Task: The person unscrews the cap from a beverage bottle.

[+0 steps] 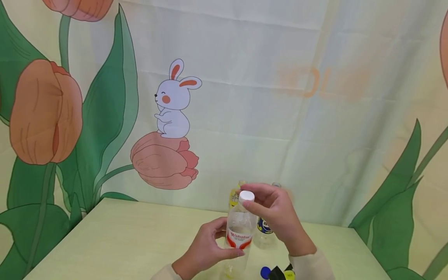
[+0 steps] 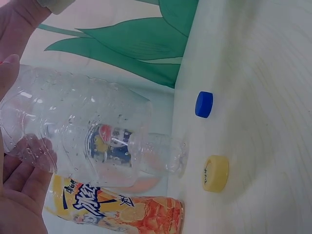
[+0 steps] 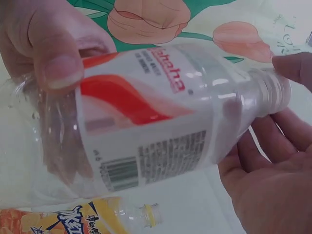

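Observation:
A clear plastic bottle (image 1: 240, 238) with a red and white label stands upright in front of me. My left hand (image 1: 206, 247) grips its body, thumb across the label's lower edge. At the top, my right hand (image 1: 276, 210) pinches the white cap (image 1: 247, 196) between thumb and index finger. In the right wrist view the bottle's threaded neck (image 3: 277, 92) shows between the right thumb and fingers. The left wrist view shows the bottle's lower part (image 2: 73, 122), see-through, with a blue label visible behind it.
On the pale table (image 1: 115, 237) lie a blue cap (image 2: 204, 104) and a yellow cap (image 2: 216, 173). Behind the held bottle stand a yellow-and-orange labelled bottle (image 2: 151, 212) and a clear bottle with a blue label (image 1: 265, 226). A printed curtain (image 1: 245, 116) hangs at the back.

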The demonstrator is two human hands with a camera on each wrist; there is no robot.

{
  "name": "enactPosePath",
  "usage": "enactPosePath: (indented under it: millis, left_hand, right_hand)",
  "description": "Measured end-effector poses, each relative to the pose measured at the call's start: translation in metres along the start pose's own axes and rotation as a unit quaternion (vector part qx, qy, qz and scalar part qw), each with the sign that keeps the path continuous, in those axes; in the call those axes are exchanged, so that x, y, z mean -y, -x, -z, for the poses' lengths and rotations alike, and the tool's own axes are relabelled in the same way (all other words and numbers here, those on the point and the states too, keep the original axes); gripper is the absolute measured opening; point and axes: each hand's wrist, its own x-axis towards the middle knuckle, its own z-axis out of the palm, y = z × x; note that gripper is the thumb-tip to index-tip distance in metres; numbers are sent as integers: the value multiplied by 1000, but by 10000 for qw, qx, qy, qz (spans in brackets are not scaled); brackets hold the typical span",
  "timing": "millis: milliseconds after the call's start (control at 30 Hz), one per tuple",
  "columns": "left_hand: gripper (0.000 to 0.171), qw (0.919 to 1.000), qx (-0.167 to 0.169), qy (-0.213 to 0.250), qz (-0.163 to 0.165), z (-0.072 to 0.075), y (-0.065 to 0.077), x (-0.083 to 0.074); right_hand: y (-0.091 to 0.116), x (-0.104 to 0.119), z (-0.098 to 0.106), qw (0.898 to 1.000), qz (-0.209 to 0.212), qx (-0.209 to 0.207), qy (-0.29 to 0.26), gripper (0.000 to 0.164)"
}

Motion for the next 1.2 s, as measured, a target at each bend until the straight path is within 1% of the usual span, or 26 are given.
enactPosePath:
  millis: [33, 100, 133, 200, 267, 300, 400, 500, 667, 733, 800, 900, 933, 967, 1067, 1167, 1200]
  left_hand:
    - [59, 10000, -4, -11, 14, 0, 0, 0]
    - [59, 10000, -24, -22, 37, 1, 1, 0]
    - [59, 10000, -31, -25, 43, 1, 1, 0]
    - [59, 10000, -46, -36, 28, 1, 2, 0]
    - [58, 10000, -75, -63, -6, 1, 3, 1]
    - [58, 9999, -93, -87, -46, 1, 3, 1]
    - [58, 9997, -145, -147, -132, 2, 3, 3]
    - [59, 9996, -163, -166, -170, 5, 3, 6]
    - [59, 9997, -125, -151, -118, 10, 4, 13]
    - [59, 9997, -93, -162, -143, 12, 4, 16]
    - [59, 9996, -65, -196, -213, 15, 3, 19]
    - [60, 9994, -44, -275, -194, 18, 2, 23]
    - [60, 9995, -52, -301, -120, 20, 1, 25]
    - [60, 9995, -64, -292, -50, 22, 1, 23]
    - [60, 9992, -111, -334, 180, 28, -2, 27]
    - [61, 9984, -173, -390, 372, 37, -5, 35]
    - [62, 9979, -192, -439, 432, 40, -7, 41]
  right_hand:
    - [0, 0, 0, 10000, -10, 68, -67, 41]
    - [0, 0, -1, 9999, -104, -30, 20, 45]
    - [0, 1, -2, 9996, -182, -177, 132, 46]
    - [0, 3, -5, 9964, -362, -599, 480, 47]
    - [0, 5, -9, 9891, -591, -1055, 839, 45]
    - [0, 6, -11, 9854, -672, -1219, 977, 44]
    - [-1, 8, -14, 9790, -753, -1461, 1208, 41]
    - [-2, 7, -14, 9817, -625, -1313, 1231, 35]
    - [-7, -3, -8, 9928, -100, -533, 1070, 28]
    - [-8, -8, -5, 9942, 106, -287, 1031, 26]
    - [-10, -14, -3, 9946, 243, -160, 999, 24]
    - [-13, -20, -1, 9956, 215, -189, 895, 25]
    - [-14, -21, -1, 9957, 173, -258, 870, 25]
    - [-15, -22, -1, 9959, 125, -341, 830, 26]
    - [-18, -23, -1, 9952, -11, -638, 748, 28]
    - [-21, -27, -1, 9937, -75, -857, 721, 28]
    - [-21, -30, -1, 9932, -95, -887, 751, 28]
